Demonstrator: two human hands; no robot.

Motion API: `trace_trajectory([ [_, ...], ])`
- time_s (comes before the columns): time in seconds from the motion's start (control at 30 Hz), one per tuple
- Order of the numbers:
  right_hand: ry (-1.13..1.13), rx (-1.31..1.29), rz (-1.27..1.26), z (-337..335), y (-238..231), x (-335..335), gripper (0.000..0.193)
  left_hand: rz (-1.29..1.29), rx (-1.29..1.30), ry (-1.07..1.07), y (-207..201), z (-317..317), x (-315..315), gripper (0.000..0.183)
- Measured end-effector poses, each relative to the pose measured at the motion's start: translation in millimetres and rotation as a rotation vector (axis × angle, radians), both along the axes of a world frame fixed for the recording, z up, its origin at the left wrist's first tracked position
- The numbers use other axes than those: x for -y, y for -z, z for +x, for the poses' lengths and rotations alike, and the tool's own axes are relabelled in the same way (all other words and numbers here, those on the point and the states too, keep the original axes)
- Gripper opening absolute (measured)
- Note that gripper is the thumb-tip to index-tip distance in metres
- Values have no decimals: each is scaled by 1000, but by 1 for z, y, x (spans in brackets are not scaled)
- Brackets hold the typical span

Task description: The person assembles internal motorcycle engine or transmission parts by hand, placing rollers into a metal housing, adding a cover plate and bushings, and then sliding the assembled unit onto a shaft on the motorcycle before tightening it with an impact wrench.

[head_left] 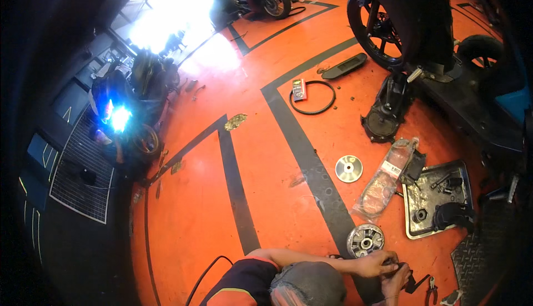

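Note:
At the lower right, my left hand reaches across with its fingers closed around something dark. My right hand comes up from the lower edge, its fingers bent against the same dark piece, whose kind I cannot make out. Fingers cover most of it. Just beyond my left hand, a ribbed metal variator pulley lies on the floor. Farther off is a smooth, shiny pulley disc. Pliers with dark handles lie to the right of my right hand.
A metal tray of dark parts and a clear plastic packet lie right. Beyond are a dark engine cover, a black drive belt and a small box. A partly dismantled scooter stands right; another motorcycle stands left.

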State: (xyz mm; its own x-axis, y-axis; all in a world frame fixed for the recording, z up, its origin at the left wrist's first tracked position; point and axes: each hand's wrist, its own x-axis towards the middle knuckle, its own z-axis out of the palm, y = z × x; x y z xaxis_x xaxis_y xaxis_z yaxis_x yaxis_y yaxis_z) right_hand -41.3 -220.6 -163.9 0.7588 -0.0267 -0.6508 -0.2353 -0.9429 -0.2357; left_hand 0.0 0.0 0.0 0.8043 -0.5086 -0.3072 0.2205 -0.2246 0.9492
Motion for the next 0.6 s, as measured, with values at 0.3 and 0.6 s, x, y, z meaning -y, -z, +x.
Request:
trace_trajectory([
  [0.3,595,428,1039,19,-105,-21,19,80,-31,-115,-27,20,-32,39],
  [0.6,853,168,1546,39,-198,-21,24,151,48,-57,-43,27,-38,24],
])
